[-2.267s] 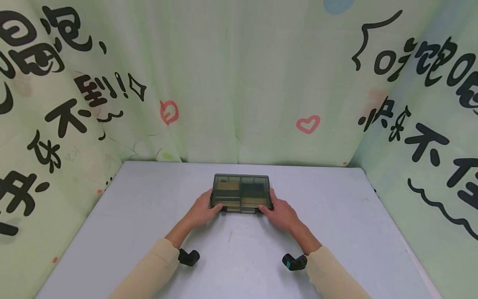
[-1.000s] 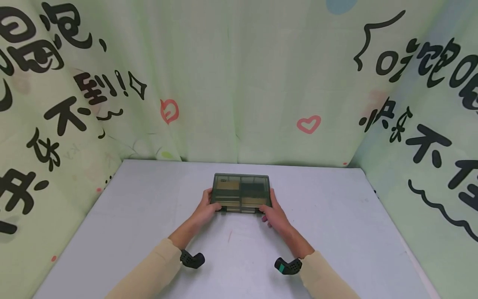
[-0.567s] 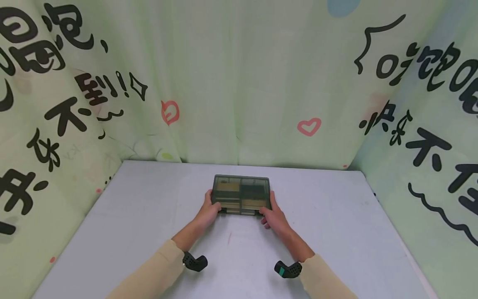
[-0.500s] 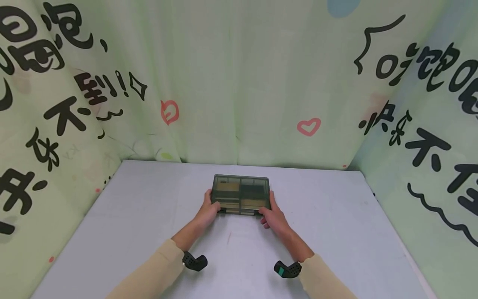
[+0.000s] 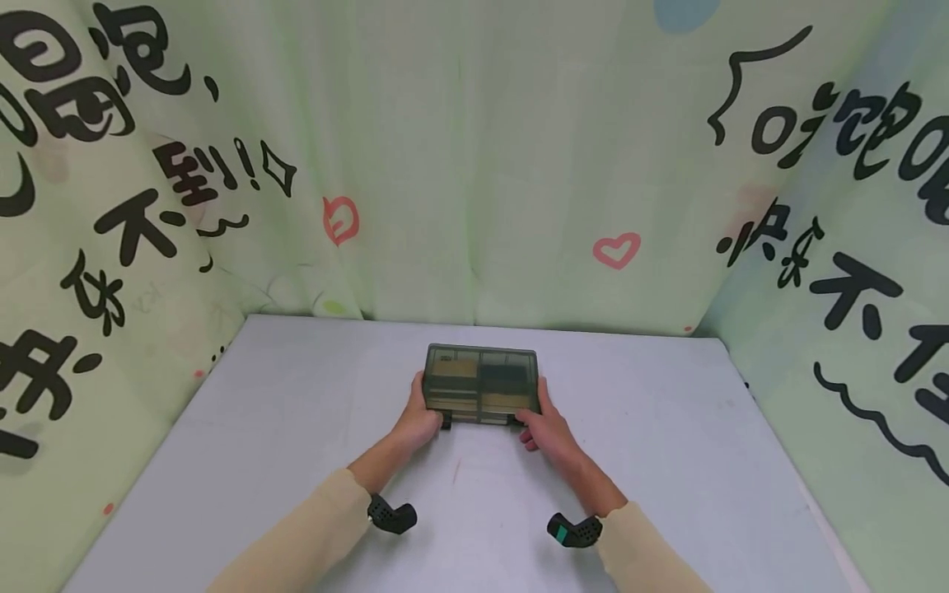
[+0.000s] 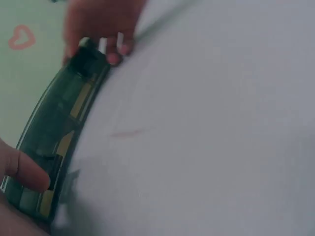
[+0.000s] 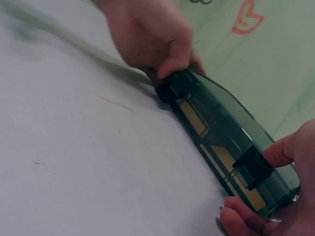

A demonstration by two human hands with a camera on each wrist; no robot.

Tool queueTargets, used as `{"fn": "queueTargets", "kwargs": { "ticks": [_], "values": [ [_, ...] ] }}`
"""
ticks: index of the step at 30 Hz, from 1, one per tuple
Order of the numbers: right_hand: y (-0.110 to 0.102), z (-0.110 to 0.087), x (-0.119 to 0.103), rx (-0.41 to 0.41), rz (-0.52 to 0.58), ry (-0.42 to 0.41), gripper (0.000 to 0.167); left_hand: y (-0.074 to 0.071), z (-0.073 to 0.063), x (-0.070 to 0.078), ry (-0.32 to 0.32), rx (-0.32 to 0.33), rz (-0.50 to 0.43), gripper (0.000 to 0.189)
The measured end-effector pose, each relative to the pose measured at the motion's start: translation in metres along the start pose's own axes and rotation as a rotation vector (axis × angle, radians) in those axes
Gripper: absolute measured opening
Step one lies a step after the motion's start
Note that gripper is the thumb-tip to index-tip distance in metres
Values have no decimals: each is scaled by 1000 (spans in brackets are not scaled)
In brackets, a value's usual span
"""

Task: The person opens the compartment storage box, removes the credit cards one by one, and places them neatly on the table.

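A flat, see-through dark green plastic storage case [image 5: 482, 380] with inner dividers and tan and dark contents sits toward the far side of the table, its lid down. My left hand [image 5: 418, 423] grips its left end, the thumb at the black left latch [image 5: 446, 421], which juts below the front edge. At the right end my right hand [image 5: 550, 430] holds the case, thumb on the right latch [image 7: 252, 167] and fingertips curled under the front corner in the right wrist view. The far-side fingers of both hands are partly hidden.
The white table [image 5: 474, 511] carries a thin reddish mark in front of the case. Pale green curtains [image 5: 474, 165] with black writing and pink hearts hang behind and on both sides. Black wrist cameras [image 5: 393, 515] sit at both cream sleeves.
My left thumb has slid from the case's top down to its front edge, and the left latch now sticks out lower. My right fingers have curled in beneath the front corner. The case stays put.
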State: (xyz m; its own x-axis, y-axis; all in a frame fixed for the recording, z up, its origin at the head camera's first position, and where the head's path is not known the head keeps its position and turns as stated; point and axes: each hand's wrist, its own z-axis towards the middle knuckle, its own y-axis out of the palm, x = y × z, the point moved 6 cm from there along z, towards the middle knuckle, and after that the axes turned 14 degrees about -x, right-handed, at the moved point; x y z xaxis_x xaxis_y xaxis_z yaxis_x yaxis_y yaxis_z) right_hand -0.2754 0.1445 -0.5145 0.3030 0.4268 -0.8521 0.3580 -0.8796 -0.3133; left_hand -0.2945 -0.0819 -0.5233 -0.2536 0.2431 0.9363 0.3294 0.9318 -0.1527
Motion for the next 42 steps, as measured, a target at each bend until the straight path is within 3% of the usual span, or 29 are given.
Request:
{"fn": "queueTargets", "kwargs": {
  "ticks": [8, 19, 25, 33, 42],
  "values": [
    [0, 0, 1, -23, 24, -16, 81, -1, -3, -1, -9, -40, 9, 97],
    [0, 3, 1, -23, 68, -11, 82, -15, -4, 4, 67, -113, -45, 74],
    [1, 4, -1, 0, 99, -16, 82, -21, -4, 4, 80, -111, -36, 64],
    [4, 5, -3, 41, 122, -11, 83, -23, -3, 3, 77, -122, -6, 64],
    [6, 6, -6, 10, 141, -1, 83, -23, -3, 4, 79, -122, 1, 64]
  ]
}}
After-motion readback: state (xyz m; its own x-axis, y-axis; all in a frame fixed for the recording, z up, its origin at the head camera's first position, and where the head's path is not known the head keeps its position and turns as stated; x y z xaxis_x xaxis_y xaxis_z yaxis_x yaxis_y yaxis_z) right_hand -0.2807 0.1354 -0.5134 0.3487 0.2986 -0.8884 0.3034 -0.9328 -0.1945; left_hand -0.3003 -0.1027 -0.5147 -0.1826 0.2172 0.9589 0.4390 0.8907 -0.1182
